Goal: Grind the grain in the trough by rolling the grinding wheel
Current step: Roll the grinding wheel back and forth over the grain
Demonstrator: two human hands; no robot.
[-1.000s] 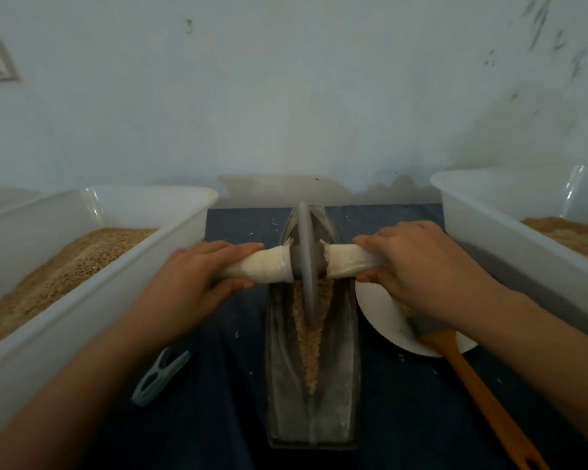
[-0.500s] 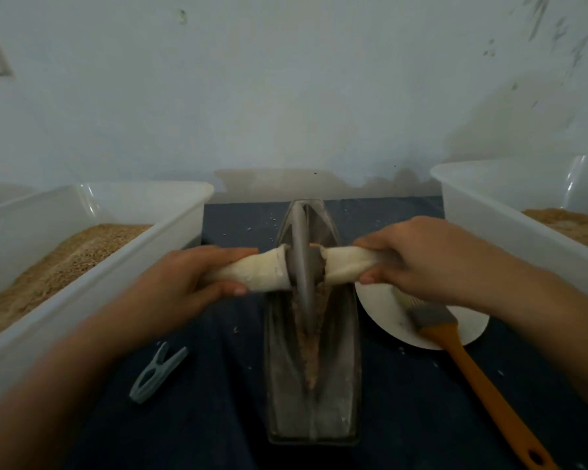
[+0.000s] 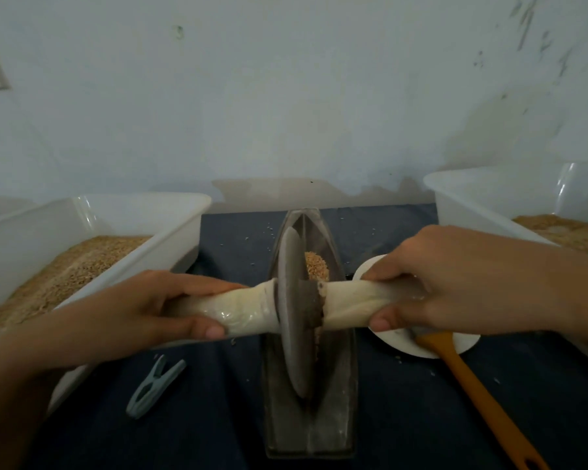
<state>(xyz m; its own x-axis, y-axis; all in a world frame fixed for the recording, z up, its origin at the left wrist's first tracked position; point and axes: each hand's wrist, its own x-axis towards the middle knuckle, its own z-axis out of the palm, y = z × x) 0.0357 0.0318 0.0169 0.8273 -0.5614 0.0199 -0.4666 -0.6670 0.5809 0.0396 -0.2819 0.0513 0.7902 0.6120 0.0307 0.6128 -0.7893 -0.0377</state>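
A dark metal boat-shaped trough [image 3: 340,418] lies lengthwise on the blue cloth in front of me. The grey grinding wheel [image 3: 294,320] stands on edge in its groove, near the middle. A pale wrapped axle runs through the wheel. My left hand [image 3: 133,313] grips the axle's left handle [image 3: 231,310], and my right hand [image 3: 455,283] grips the right handle [image 3: 350,305]. Tan grain [image 3: 315,266] is heaped in the groove just beyond the wheel; a thin line of it shows beside the wheel's right face.
A white tub of grain [image 3: 92,262] stands at the left and another white tub [image 3: 489,205] at the right. A white plate [image 3: 401,340] and an orange-handled brush [image 3: 472,385] lie right of the trough. A grey clothes peg [image 3: 153,385] lies at the left.
The wheel has rolled along the groove towards me, from the trough's far part to its middle. Both hands came nearer with the axle. Grain that lay in front of the wheel now shows behind it.
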